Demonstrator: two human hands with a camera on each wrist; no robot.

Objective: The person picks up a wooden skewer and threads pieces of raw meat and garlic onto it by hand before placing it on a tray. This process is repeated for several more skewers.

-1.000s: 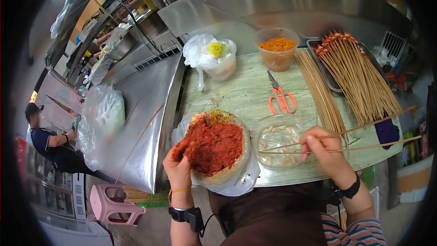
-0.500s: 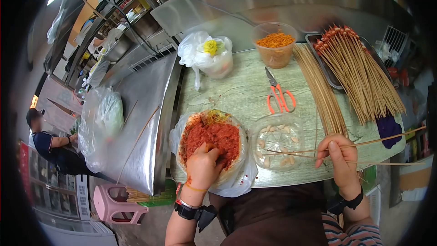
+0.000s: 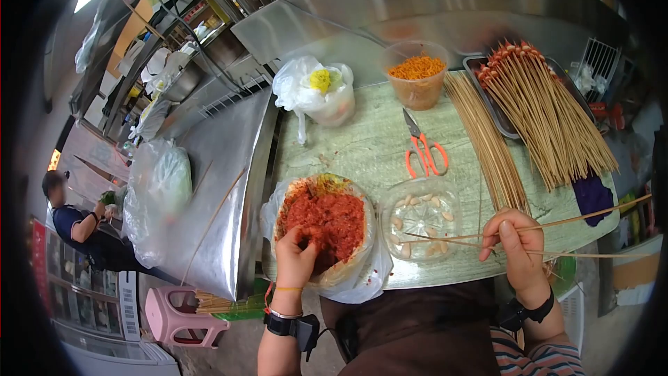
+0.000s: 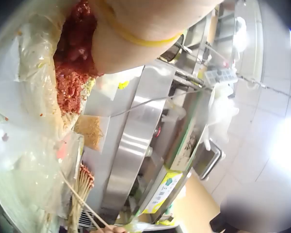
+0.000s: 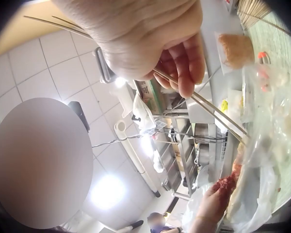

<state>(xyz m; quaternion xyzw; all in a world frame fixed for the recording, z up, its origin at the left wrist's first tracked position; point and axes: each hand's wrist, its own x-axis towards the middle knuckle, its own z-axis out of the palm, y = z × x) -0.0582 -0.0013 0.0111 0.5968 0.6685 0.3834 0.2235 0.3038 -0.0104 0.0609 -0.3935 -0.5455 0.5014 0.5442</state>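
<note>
My left hand (image 3: 296, 261) has its curled fingers in a chunky red paste (image 3: 334, 216), by the near left side of the bowl (image 3: 370, 233) lined with a plastic bag. In the right wrist view, red paste (image 5: 227, 184) coats the fingertips. My right hand (image 3: 515, 240) grips two long bamboo skewers (image 3: 591, 217) between thumb and fingers. Their tips reach left over a clear plastic tray (image 3: 456, 195) that holds several small pale oblong pieces (image 3: 435, 202). In the right wrist view, the skewers (image 5: 216, 114) pass beneath the curled fingers.
Orange-handled scissors (image 3: 426, 153) lie beyond the tray. Behind stand a tub of orange shreds (image 3: 417, 90) and a bagged tub (image 3: 334, 108). Bare skewers (image 3: 487, 143) lie beside a dark tray (image 3: 511, 129) of loaded ones. Another person (image 3: 73, 223) stands far left.
My left hand, raised at the bowl's left with red paste on its fingers, went into the paste, then shifted slightly left. My right hand moved right with the skewers, then stayed nearly still.
</note>
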